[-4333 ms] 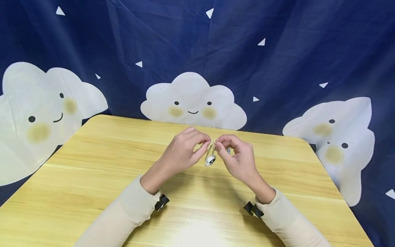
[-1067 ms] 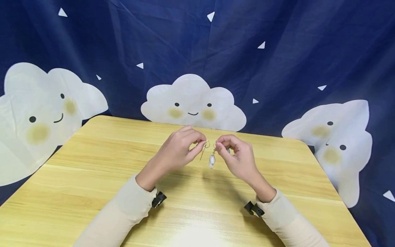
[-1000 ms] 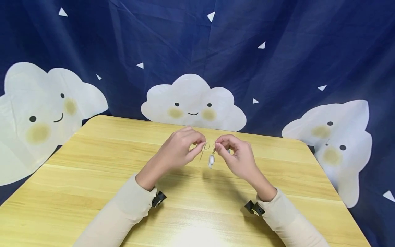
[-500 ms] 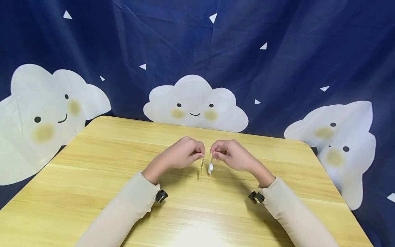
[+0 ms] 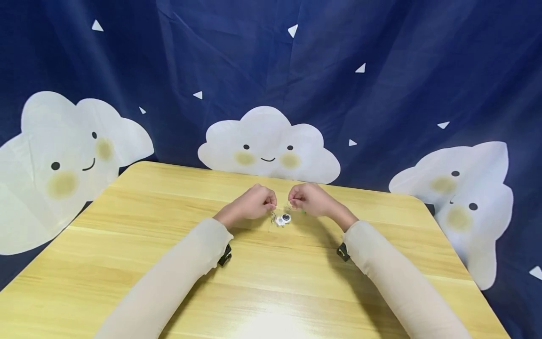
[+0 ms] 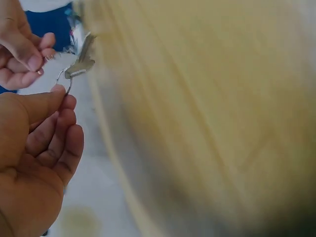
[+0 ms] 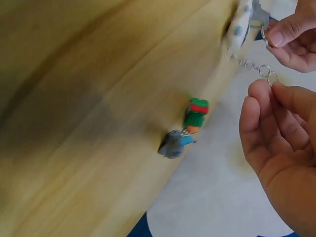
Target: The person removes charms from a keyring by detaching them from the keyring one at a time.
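Near the far side of the wooden table point(image 5: 271, 278), both hands work side by side. My left hand point(image 5: 256, 201) pinches a thin metal key ring point(image 6: 69, 88), from which silver keys point(image 6: 80, 64) hang. Between thumb and forefinger my right hand point(image 5: 312, 200) grips the small ring point(image 7: 265, 70) of a keychain. Its short chain point(image 7: 244, 62) leads to a white charm point(image 5: 281, 219) with a round black part, close over the tabletop between the hands. The two rings are apart in the right wrist view.
Beyond the right hand's fingers, a green and red figurine point(image 7: 195, 114) and a grey-blue figurine point(image 7: 172, 144) lie together on the table. A dark blue curtain point(image 5: 254, 56) with white clouds hangs behind the table's far edge.
Earlier the fingertips met at the rings; since then the hands have drawn slightly apart, each with its own ring. Both have lowered toward the table, and the white charm has turned.
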A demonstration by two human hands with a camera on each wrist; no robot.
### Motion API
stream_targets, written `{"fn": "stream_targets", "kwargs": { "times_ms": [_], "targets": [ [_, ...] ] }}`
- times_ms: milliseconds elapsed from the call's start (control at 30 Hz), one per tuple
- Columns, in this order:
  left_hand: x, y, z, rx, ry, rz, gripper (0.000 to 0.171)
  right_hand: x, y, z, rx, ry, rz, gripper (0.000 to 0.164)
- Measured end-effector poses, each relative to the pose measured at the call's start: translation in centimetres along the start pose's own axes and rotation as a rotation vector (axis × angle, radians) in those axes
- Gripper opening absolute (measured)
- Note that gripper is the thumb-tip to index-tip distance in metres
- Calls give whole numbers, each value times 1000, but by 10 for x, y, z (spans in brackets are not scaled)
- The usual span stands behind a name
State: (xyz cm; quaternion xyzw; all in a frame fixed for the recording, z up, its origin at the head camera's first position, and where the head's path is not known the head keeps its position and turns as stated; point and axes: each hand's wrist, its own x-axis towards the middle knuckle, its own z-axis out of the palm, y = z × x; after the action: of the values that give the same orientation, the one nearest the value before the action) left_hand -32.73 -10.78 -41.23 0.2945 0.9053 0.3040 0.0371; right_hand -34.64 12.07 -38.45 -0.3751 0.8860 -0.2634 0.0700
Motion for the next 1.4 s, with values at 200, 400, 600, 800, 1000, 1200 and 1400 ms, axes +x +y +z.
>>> {"fn": "stream_targets", "kwargs": {
  "times_ms": [200, 400, 600, 800, 1000, 1200, 1400],
  "targets": [
    [10, -14, 4, -14, 14, -55, 10, 16, 10, 3, -78, -51, 1, 9],
    [15, -15, 4, -17, -13, -100, 8, 28, 16, 7, -147, -62, -16, 8],
    [20, -16, 3, 11, -31, -119, 10, 34, 20, 12, -167, -105, -6, 4],
    [23, -18, 1, 7, -24, -163, 11, 39, 25, 12, -195, -76, 7, 6],
    [24, -16, -2, -2, -20, -174, 12, 41, 28, 11, -201, -66, 23, 6],
    [26, -15, -3, 33, 2, -196, 16, 43, 29, 11, -208, -65, 56, 6],
    [30, -13, -2, 55, 4, -213, 27, 43, 32, 11, -225, -54, 63, 6]
  ]
}}
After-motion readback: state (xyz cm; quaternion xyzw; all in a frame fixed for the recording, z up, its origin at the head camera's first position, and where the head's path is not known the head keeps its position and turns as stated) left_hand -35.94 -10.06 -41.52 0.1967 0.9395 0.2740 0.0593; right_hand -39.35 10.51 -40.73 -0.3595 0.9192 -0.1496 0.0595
